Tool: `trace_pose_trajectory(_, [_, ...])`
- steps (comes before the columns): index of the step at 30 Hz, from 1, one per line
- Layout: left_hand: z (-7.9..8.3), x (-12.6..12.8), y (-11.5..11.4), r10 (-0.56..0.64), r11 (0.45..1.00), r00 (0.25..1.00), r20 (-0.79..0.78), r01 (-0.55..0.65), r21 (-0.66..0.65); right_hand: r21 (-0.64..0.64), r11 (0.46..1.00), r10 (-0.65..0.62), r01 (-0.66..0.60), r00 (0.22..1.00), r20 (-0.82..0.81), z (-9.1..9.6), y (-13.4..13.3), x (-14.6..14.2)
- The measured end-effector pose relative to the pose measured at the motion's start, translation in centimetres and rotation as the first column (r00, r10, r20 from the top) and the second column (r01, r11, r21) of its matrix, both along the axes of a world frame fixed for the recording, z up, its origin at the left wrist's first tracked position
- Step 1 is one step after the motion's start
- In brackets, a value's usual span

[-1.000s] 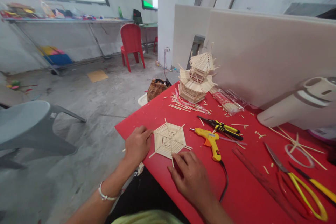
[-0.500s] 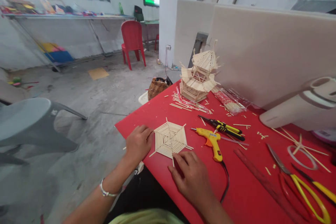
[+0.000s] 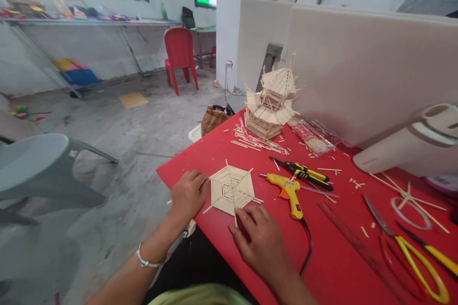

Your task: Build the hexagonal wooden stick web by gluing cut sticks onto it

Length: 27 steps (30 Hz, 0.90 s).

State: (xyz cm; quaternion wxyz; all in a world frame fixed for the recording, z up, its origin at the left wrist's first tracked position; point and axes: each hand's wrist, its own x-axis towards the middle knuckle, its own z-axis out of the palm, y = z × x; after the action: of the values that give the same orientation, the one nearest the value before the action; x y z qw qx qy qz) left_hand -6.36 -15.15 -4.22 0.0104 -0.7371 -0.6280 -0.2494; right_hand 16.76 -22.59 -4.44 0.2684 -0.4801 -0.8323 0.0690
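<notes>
Two grips in view; left grip (image 3: pixel 188 195) lies slack and unclosed, fingertips touching the left edge of the hexagon stick panel (image 3: pixel 231 188); right grip (image 3: pixel 261 240) lies flat, fingers spread, fingertips touching the panel's near edge; neither has hold of anything.

Panel: one; flat on the red surface (image 3: pixel 214 157), between the two grips and just ahead of both.

Counts: one yellow glue gun (image 3: pixel 288 193), just ahead and right of the right grip, its black cord trailing past that wrist; one stick pagoda (image 3: pixel 272 100), well beyond both grips; one dark ruler (image 3: pixel 358 248), right of the right grip; one pair of yellow-handled scissors (image 3: pixel 404 243), further right; one tape ring (image 3: pixel 410 213) beyond the scissors; loose sticks too many to count.

Hard to make out: yellow-and-black cutters (image 3: pixel 304 175) beyond the glue gun, one tool or two lying together, cannot tell; a second yellow handle at the right border is cut off; white cylinder (image 3: pixel 411 145) is cut off at the right; both forearms run out of the bottom edge.
</notes>
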Motion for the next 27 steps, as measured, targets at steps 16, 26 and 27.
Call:
trace_pose_trajectory(16, [-0.3, -0.1, 0.1, -0.022, 0.996, 1.0, 0.007, 0.021, 0.084, 0.013, 1.0, 0.005, -0.005, 1.0, -0.008, 0.1, 0.1, 0.1])
trace_pose_trajectory(26, [-0.6, -0.6, 0.3, 0.002, 0.995, 1.0, -0.003, -0.001, 0.096, -0.039, 0.999, -0.028, 0.028, 1.0, 0.001, 0.8, -0.1, 0.1])
trace_pose_trajectory(27, [-0.5, -0.7, 0.4, 0.007, 0.995, 1.0, 0.003, -0.007, 0.102, -0.034, 0.998, -0.043, 0.043, 0.999, 0.002, 1.0, 0.4, 0.7])
